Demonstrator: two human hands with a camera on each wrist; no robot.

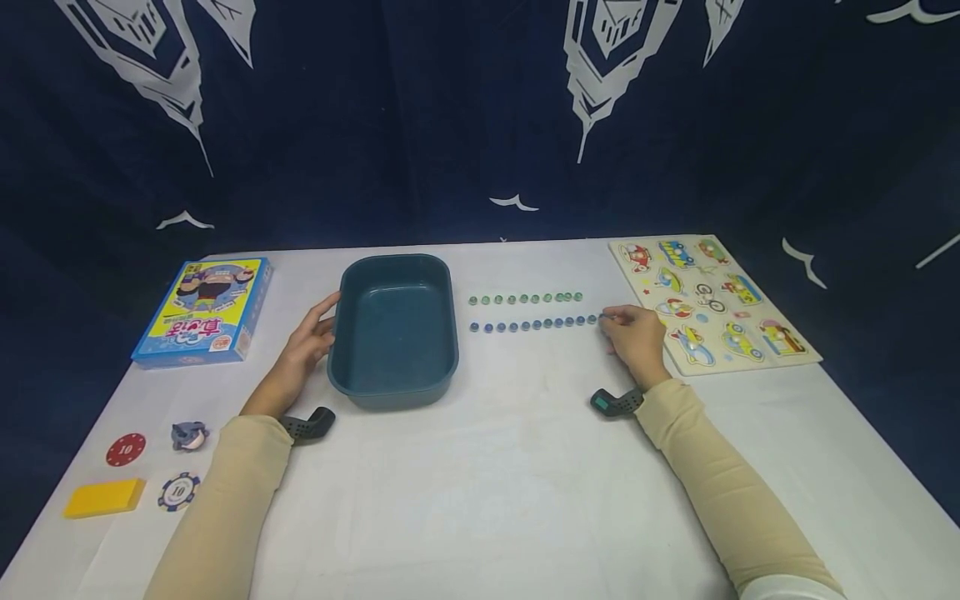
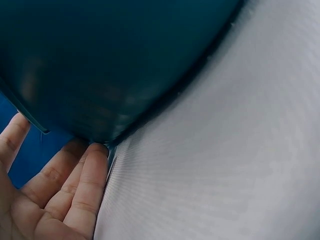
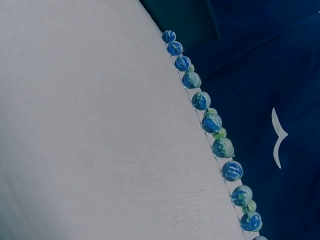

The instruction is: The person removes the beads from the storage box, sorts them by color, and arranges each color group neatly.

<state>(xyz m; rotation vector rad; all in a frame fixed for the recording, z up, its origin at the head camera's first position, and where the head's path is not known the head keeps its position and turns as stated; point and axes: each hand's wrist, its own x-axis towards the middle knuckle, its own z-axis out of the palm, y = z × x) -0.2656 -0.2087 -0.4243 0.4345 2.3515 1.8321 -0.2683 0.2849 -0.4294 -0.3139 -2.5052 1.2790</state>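
Observation:
A dark teal plastic bin (image 1: 393, 392) stands on the table. My left hand (image 1: 300, 354) rests against its left side; in the left wrist view the fingers (image 2: 87, 187) are fairly straight and touch its outer wall. To the right of the bin lies a row of blue marbles (image 1: 536, 325), with a row of green marbles (image 1: 523, 299) behind it. My right hand (image 1: 637, 337) is at the right end of the blue row, thumb and finger pinching a blue marble that they mostly cover. The right wrist view shows the swirled blue marbles (image 3: 212, 123) but not the hand.
A picture puzzle board (image 1: 720, 308) lies right of my right hand. At the left are a boxed game (image 1: 202, 312), a red chip (image 1: 125, 450), a white-and-blue chip (image 1: 178, 492), a yellow block (image 1: 105, 497) and a small shark figure (image 1: 189, 436). A dark curtain (image 1: 420, 150) hangs behind the table.

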